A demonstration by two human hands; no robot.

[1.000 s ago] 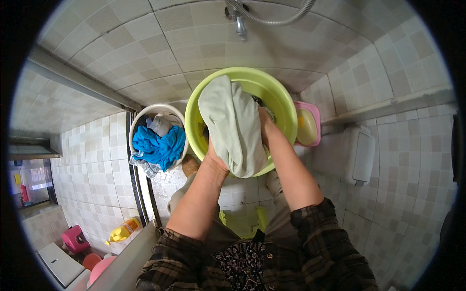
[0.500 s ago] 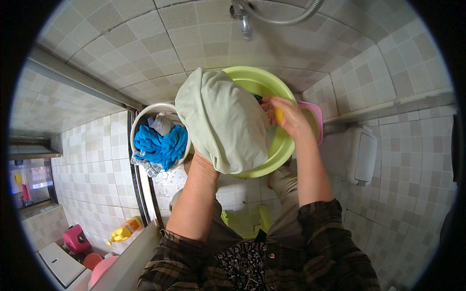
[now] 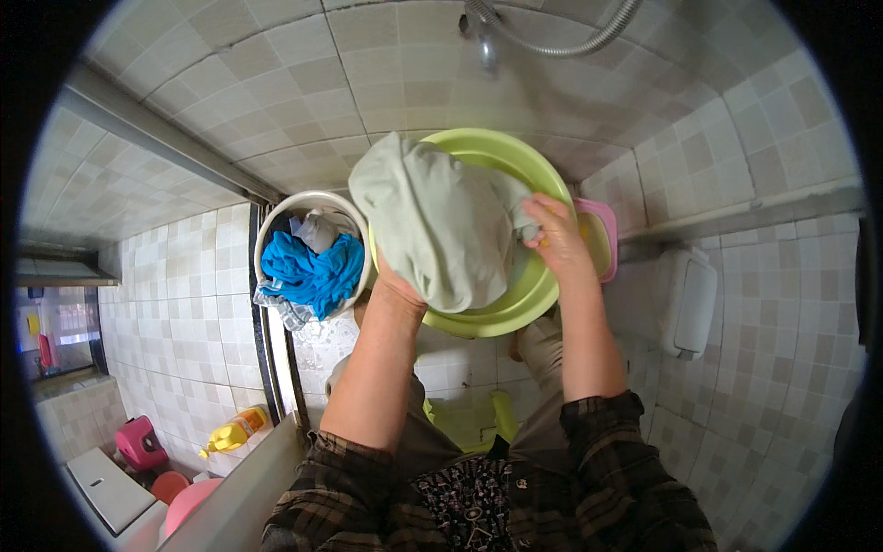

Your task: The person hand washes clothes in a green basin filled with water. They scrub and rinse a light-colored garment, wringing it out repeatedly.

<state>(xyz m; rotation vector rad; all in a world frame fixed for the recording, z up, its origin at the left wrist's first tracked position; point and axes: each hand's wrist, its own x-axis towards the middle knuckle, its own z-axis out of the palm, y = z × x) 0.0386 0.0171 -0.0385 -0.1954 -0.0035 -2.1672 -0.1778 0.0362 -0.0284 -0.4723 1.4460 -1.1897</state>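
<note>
Pale green cloth [image 3: 437, 225] bunched between right hand [image 3: 563, 241] and left hand [image 3: 397, 287].
Right fingers clamped on cloth's edge; left fingers hidden under it, can't tell. Lime basin [image 3: 478, 325] below fingers, blue clothing [image 3: 313, 269] left of them, tap [image 3: 487, 57] beyond. I'd support the bulk from the left, grip more edge, stay over the basin.

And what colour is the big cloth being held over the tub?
The cloth is a pale grey-green, best seen in the head view.
</note>
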